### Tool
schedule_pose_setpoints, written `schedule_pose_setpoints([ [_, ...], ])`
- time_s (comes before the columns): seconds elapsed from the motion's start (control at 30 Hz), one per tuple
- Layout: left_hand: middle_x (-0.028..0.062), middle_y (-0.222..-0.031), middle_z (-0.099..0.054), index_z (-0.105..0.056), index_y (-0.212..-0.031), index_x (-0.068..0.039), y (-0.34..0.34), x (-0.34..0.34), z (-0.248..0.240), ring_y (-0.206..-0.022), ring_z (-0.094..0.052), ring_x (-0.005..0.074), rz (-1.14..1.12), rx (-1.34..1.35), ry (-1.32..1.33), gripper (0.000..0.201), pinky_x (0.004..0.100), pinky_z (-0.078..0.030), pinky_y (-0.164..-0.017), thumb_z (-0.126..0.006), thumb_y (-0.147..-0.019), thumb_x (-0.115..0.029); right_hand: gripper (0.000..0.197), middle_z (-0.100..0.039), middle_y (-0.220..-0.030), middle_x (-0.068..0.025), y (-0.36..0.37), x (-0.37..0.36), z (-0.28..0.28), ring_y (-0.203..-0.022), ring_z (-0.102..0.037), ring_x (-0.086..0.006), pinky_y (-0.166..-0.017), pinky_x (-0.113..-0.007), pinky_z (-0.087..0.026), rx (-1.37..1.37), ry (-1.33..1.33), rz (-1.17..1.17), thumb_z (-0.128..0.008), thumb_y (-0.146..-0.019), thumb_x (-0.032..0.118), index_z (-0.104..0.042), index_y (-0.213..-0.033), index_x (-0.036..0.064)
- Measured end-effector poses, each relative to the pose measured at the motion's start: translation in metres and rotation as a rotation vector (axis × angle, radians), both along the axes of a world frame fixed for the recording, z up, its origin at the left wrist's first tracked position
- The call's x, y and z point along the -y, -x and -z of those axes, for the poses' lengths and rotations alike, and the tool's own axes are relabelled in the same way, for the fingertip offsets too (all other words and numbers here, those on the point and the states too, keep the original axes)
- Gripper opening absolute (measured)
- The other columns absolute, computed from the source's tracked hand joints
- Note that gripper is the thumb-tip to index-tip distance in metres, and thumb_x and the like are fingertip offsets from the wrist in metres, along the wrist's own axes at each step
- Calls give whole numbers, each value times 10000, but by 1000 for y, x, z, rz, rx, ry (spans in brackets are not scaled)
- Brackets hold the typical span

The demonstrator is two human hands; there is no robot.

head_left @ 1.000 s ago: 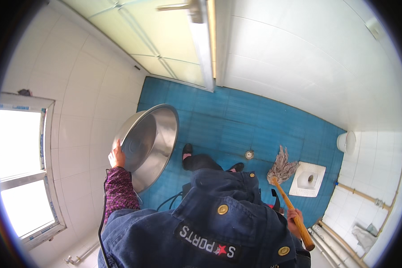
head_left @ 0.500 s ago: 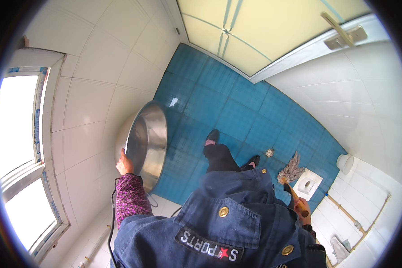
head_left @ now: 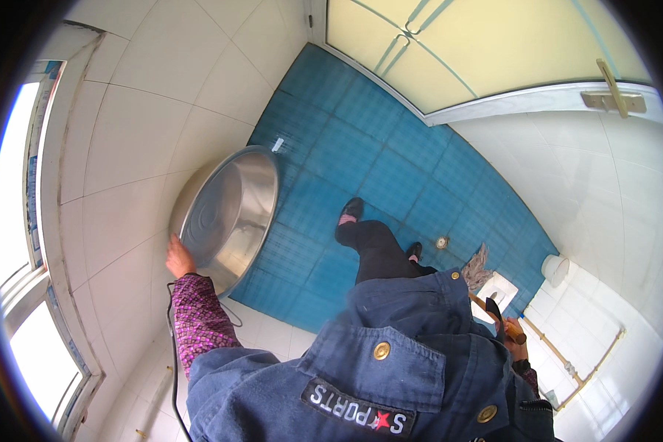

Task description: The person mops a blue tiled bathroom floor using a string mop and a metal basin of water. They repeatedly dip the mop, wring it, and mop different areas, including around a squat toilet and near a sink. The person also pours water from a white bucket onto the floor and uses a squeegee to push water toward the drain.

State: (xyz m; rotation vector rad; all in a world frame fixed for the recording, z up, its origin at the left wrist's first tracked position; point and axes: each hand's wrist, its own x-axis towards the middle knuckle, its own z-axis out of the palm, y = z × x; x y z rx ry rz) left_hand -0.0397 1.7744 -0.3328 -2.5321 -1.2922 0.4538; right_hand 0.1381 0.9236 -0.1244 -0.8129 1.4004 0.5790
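Observation:
A large shiny metal basin [head_left: 236, 221] stands tilted on its edge beside the left wall, its hollow side facing right. My left hand [head_left: 179, 258] grips its near left rim, with some fingers hidden behind it. On the right, my right hand [head_left: 519, 349] is closed around the wooden handle of a mop [head_left: 517, 334], partly covered by my jacket. The mop's grey string head [head_left: 479, 270] rests on the floor. A dark, flat thing [head_left: 494, 312] lies alongside the handle; I cannot tell its kind.
Blue tiles [head_left: 331, 184] cover the floor. A white squat toilet [head_left: 502, 289], a small white bucket [head_left: 555, 269] and wall pipes [head_left: 560, 359] are at right. A round drain [head_left: 442, 241] lies ahead of my feet. The yellow door [head_left: 493, 44] stands far; windows [head_left: 18, 177] left.
The basin has turned so more of its inside shows, and my left hand has shifted left with its rim. The mop handle has swung so its end points more toward me. The view has shifted.

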Motion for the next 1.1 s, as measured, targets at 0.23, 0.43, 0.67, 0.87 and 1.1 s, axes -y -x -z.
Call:
schedule_pose_setpoints([
  [0.23,104,-975,-618,-490,-1167,-172,4,-10,-7,-875,-599,294,-8,19,126,355,418,-485,-694,-446,-822,-103,193,-486,-741,-54,11,-13,-11,-596,-523,-114,-578,-201,-491,-1,-87,27,-488,-831,114,-415,-925,-38],
  [0.43,119,-996,-620,-500,-1191,-212,14,20,-37,-888,-599,313,-59,21,206,451,432,-479,-725,-522,-757,-93,163,-490,-729,-47,2,-12,-2,-602,-540,-110,-580,-195,-497,-127,-201,155,-480,-858,120,-422,-910,-23],
  [0.67,146,-895,-636,-580,-1113,-200,54,55,-89,-852,-604,327,-251,39,183,378,421,-481,-734,-551,-737,-185,158,-490,-714,-37,-13,-26,20,-598,-539,-106,-574,-192,-501,-223,-317,202,-505,-868,132,-427,-879,-5],
  [0.87,163,-809,-632,-625,-963,-112,106,99,-97,-779,-599,374,-418,364,58,273,430,-472,-698,-555,-722,-220,123,-451,-736,-40,-25,-41,28,-646,-522,-118,-658,-231,-506,-242,-393,266,-462,-875,107,-387,-863,11],
  [1.1,210,-648,-594,-571,-782,74,197,147,-26,-565,-568,289,-586,660,-95,247,394,-445,-594,-557,-671,-146,212,-454,-790,-62,-33,-55,32,-677,-545,-130,-680,-231,-509,-247,-310,215,-457,-865,92,-358,-973,-61],
])
